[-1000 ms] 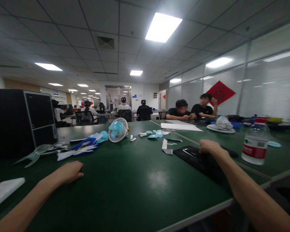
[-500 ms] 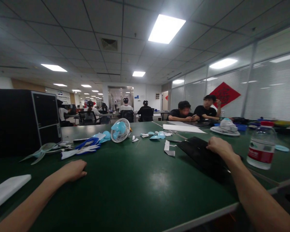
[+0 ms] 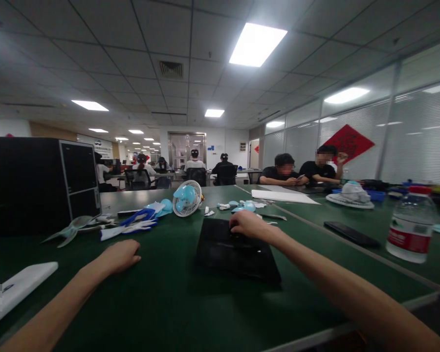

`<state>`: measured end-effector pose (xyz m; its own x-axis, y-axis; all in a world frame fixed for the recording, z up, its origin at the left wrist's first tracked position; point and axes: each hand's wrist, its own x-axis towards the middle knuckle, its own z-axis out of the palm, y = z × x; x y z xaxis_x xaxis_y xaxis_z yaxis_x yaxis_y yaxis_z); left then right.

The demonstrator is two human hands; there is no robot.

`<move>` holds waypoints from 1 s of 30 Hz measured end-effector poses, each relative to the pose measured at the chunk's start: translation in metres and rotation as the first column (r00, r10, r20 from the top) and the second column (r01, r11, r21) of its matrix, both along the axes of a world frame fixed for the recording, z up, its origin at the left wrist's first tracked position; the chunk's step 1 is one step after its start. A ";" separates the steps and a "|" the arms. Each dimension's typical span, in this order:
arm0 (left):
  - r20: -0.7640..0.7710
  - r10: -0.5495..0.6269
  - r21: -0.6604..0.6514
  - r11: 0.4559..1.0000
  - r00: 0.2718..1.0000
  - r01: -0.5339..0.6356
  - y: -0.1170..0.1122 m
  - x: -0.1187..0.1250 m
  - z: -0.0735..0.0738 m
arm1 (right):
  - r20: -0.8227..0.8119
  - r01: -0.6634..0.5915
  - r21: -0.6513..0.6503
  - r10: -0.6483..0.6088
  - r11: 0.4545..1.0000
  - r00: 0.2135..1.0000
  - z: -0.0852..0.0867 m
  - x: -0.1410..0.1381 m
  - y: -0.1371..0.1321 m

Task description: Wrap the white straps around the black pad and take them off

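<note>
My right hand [image 3: 246, 222] is closed on the far edge of a black, flat, rectangular sheet-like thing [image 3: 234, 259], whose exact kind I cannot make out. The sheet spreads over the green table [image 3: 161, 303] in front of me, its near edge blurred. On the left, my left hand [image 3: 121, 255] rests at the tabletop with its fingers curled in and nothing showing in them. Beyond it lie blue and white gloves [image 3: 132, 227]. A small fan [image 3: 187, 198] with light blue blades and a white guard stands tilted farther back.
A black computer tower [image 3: 40, 181] stands at the left, with loose clear blades [image 3: 71, 230] by it. A white box-like thing [image 3: 29, 281] lies near left. To the right are a phone [image 3: 352, 234] and a red-capped water bottle [image 3: 410, 225]. Two people sit across the table.
My right hand has carried the black sheet from the right to the middle of the table, uncovering the phone. My left hand has stayed in much the same place.
</note>
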<state>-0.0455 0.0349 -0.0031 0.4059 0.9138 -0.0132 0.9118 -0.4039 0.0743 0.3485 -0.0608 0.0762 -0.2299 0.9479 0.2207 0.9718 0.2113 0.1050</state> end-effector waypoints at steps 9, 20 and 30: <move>0.289 -0.237 0.063 0.971 0.927 0.229 -0.021 0.036 0.002 | -0.026 -0.245 -0.165 0.244 0.955 0.969 -0.044 -0.091 0.047; 0.311 -0.253 -0.074 0.955 0.916 0.288 -0.034 0.053 -0.005 | -0.122 -0.289 -0.103 0.276 0.952 0.953 -0.053 -0.100 0.040; 0.321 -0.261 -0.108 0.945 0.910 0.309 -0.039 0.054 0.000 | 0.081 0.375 0.082 -0.381 0.924 0.921 -0.048 0.040 0.031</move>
<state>0.0086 -0.0044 -0.0035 0.6552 0.7552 0.0192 0.6850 -0.6046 0.4065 0.3884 -0.0297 0.0283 0.1198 0.9529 0.2785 0.9631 -0.1796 0.2004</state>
